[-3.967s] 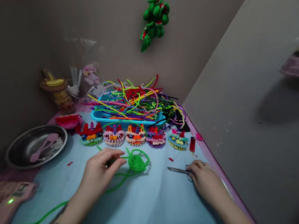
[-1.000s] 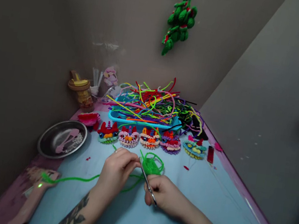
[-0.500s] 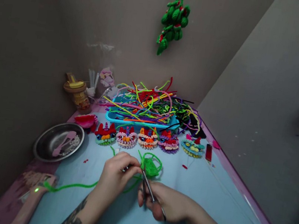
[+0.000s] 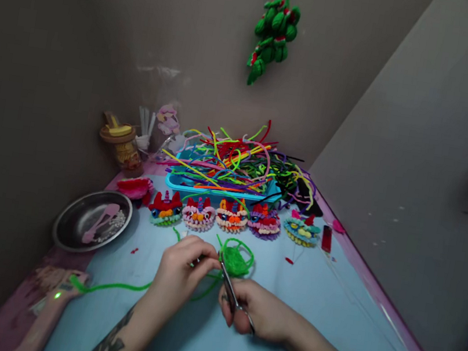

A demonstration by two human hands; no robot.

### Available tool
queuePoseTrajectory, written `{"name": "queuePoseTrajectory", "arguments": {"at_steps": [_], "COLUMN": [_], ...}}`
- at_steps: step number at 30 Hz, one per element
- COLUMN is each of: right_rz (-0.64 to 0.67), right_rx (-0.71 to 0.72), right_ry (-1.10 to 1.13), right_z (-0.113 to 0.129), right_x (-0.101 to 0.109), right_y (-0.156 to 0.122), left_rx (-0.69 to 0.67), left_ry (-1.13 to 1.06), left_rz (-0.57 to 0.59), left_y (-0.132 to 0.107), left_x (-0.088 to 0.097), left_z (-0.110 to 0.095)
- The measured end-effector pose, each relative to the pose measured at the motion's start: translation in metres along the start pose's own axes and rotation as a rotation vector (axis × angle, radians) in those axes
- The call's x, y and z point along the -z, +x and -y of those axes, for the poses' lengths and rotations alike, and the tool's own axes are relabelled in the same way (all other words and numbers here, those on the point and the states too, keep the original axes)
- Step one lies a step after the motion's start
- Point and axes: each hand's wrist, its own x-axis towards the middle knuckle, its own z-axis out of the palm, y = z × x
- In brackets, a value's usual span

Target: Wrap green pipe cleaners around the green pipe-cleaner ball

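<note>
On blue mat [image 4: 328,307], mid-table | left hand [image 4: 178,273] pinching green strand [image 4: 112,286] just beside green coil [image 4: 236,261] | right hand [image 4: 259,314] closed round scissors [image 4: 232,297], brought over from the mat's right side; tips now at the strand; blade gap unclear.

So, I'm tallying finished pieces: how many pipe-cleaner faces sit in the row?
5, in one row before the blue tray: red face, pink face, orange face, purple face, teal face at the right end. None looks hidden.
</note>
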Motion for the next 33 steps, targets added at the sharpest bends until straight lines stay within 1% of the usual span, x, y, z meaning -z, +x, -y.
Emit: {"name": "queuePoseTrajectory", "arguments": {"at_steps": [3, 7, 13, 16, 18, 20, 22, 24, 25, 26, 28, 30, 32, 33], "right_rz": [-0.009, -0.03, -0.05, 0.001, 0.014, 0.01, 0.036, 0.083, 0.086, 0.06, -0.051, -0.139, -0.194, -0.231], "right_rx": [0.014, -0.006, -0.038, -0.019, 0.01, 0.014, -0.04, -0.093, -0.092, -0.072, -0.023, -0.028, -0.032, -0.032], "right_ry": [0.033, 0.045, 0.099, 0.097, 0.141, 0.21, 0.264, 0.286, 0.273, 0.236, 0.109, -0.012, -0.079, -0.095], "right_z": [-0.006, -0.011, -0.007, -0.007, -0.007, -0.007, -0.006, -0.004, -0.004, -0.004, -0.005, -0.008, -0.012, -0.015], "right_x": [0.0, 0.0, -0.001, -0.001, 0.002, 0.006, 0.011, 0.015, 0.017, 0.019, 0.023, 0.029, 0.036, 0.041], "right_y": [0.001, 0.002, 0.002, -0.001, -0.004, -0.008, -0.013, -0.019, -0.023, -0.027, -0.038, -0.05, -0.061, -0.068], "left_rx": [-0.007, -0.026, -0.048, -0.045, -0.032, -0.005, 0.024, 0.04, 0.041, 0.053, 0.113, 0.154, 0.161, 0.165], "left_ry": [0.012, 0.03, 0.051, 0.038, 0.035, 0.053, 0.091, 0.158, 0.207, 0.267, 0.408, 0.561, 0.666, 0.662], "left_rz": [-0.009, -0.027, -0.066, -0.078, -0.096, -0.112, -0.112, -0.098, -0.085, -0.092, -0.11, -0.151, -0.184, -0.172], "left_y": [0.001, -0.001, -0.003, -0.001, 0.0, 0.001, 0.002, 0.003, 0.004, 0.004, 0.007, 0.009, 0.012, 0.013], "left_x": [0.001, 0.0, -0.001, 0.001, 0.003, 0.005, 0.006, 0.01, 0.014, 0.018, 0.029, 0.038, 0.04, 0.037], "left_z": [-0.001, -0.002, -0.001, 0.0, 0.002, 0.005, 0.01, 0.018, 0.024, 0.03, 0.045, 0.056, 0.061, 0.059]}}
